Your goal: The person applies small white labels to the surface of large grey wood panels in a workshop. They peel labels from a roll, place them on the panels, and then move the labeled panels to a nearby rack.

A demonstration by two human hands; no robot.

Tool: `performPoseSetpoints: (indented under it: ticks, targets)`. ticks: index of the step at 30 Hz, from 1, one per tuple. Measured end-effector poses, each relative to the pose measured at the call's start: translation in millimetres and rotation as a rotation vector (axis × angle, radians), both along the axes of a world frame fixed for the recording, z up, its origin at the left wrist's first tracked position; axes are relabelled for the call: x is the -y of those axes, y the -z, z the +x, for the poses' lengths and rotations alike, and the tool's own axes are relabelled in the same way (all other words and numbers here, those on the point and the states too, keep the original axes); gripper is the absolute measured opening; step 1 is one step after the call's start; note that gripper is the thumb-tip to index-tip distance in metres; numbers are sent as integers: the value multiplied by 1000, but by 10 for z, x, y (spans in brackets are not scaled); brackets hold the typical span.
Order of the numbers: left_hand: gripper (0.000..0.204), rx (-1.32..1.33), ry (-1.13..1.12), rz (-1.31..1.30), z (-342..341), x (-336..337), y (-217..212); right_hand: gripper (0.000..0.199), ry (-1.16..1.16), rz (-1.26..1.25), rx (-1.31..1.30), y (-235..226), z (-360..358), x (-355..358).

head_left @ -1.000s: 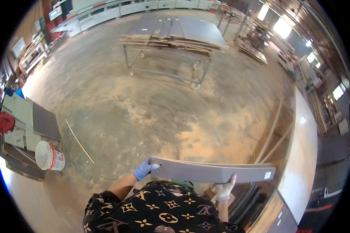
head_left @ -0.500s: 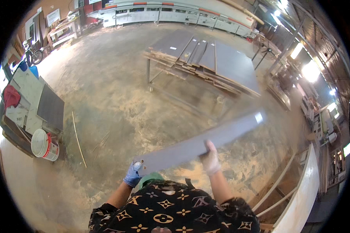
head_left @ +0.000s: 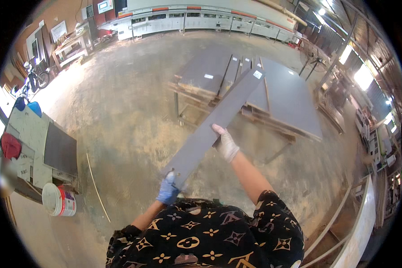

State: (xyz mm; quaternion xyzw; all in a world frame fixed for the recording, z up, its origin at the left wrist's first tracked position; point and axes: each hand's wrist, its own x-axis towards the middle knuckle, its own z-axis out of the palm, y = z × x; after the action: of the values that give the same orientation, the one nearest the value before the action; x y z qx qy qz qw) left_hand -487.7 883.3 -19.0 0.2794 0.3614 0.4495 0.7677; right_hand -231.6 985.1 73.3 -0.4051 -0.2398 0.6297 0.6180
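Observation:
A long, narrow grey board (head_left: 210, 131) with a small white label at its far end slants up and to the right in front of me. My left hand (head_left: 168, 189), in a blue glove, grips its near end, where a small dark hole shows by the thumb. Around the board's right edge, near its middle, closes my right hand (head_left: 226, 144) in a pale glove, thumb on top. The board's far end overlaps my view of a stack of grey panels (head_left: 288, 94) on a metal-legged stand; whether they touch, I cannot tell.
Leaning panels (head_left: 60, 149) stand at the left, with a white bucket (head_left: 58, 201) before them and a thin strip (head_left: 97, 187) on the floor. At lower right is a pale panel (head_left: 359, 228) on a frame. A long machine (head_left: 201, 22) spans the back.
The board has swung from lying mostly crosswise to pointing away, its far end now over the panel stack in view. My right arm has reached forward. Both hands keep hold.

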Motion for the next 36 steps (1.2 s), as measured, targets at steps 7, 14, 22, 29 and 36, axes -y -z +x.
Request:
performPoseSetpoints:
  ticks: [7,14,22,29,36]
  targets:
    - [39,179,-113,-222,1370,-1392,-233,57,130,8,144,252,535,-1328]
    - [43,14,-218,-158,2638,-2655,-213,71,88,-67,143,524,1492,-2463]
    - [76,178,60,-362,3676,-3992,-356,85,57,-205,980,171,2841,-3804]
    - [56,-184,321,-74,3420,-4308,25,97,-41,-479,1420,429,2721,-4036]
    - [46,-130,361,105,3198,-4997,135,92,161,-664,1487,213,2297,-4276]
